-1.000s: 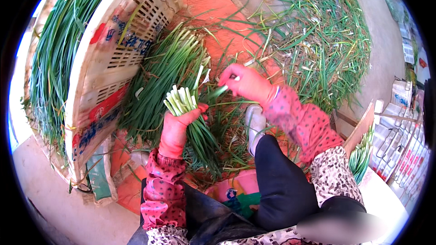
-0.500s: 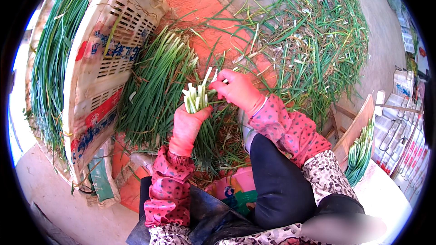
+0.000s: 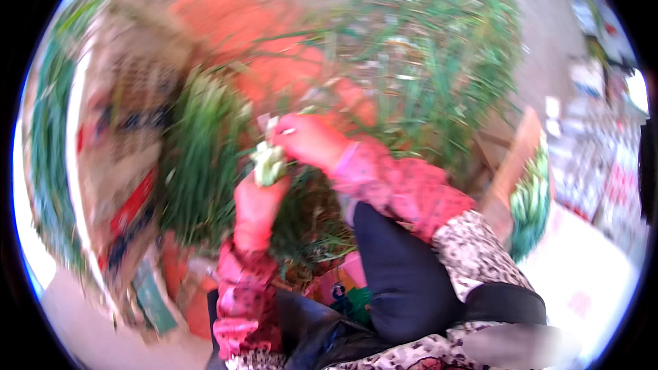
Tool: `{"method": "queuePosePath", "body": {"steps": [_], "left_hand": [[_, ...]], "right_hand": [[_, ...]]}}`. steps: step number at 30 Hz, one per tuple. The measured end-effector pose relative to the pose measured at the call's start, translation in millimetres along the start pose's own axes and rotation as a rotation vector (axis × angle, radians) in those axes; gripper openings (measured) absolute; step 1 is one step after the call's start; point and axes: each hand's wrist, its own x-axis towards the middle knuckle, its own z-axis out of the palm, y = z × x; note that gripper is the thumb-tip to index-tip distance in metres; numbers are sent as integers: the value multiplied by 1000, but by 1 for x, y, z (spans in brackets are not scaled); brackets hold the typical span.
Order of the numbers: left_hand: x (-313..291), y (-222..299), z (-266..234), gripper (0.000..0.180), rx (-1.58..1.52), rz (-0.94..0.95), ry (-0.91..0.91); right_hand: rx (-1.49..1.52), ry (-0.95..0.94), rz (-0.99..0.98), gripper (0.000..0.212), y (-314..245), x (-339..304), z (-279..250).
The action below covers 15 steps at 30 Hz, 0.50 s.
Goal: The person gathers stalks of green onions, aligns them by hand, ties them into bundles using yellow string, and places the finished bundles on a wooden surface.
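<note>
My left hand point(image 3: 260, 207), in a reddish glove, is closed round a bunch of green onions point(image 3: 268, 164), their pale cut-looking ends pointing up. Just above them, my gloved right hand point(image 3: 308, 141) pinches a pale green onion stalk point(image 3: 271, 125) with its fingertips; motion blur hides its detail. The leaves of the held bunch hang below my left hand, partly lost among other greens. Left of my hands lies a thick pile of green onions point(image 3: 205, 157), pale ends toward the far side.
A dirty white plastic crate point(image 3: 130, 137) stands on edge at the left, more greens point(image 3: 51, 144) behind it. Loose leaves and trimmings point(image 3: 439, 62) cover the floor at the far right. Beside my right arm, a wooden board point(image 3: 514, 164) stands near bundled green onions point(image 3: 531, 205).
The view has shifted and blurred, so most things sit further left. My right hand has come closer to the ends of the bunch in my left hand, which keeps its hold.
</note>
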Motion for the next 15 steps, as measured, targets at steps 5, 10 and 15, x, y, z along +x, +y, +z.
{"method": "queuePosePath", "body": {"steps": [5,10,15], "left_hand": [[5,-11,-13,34,7,-45,-23],[5,-12,-18,29,-63,1,-115],[-10,21,-48,25,-348,-223,-252]], "right_hand": [[-363,-99,-68,20,-2,19,8],[-105,-242,-169,20,-8,-6,-25],[67,-23,-302,26,10,0,3]]}}
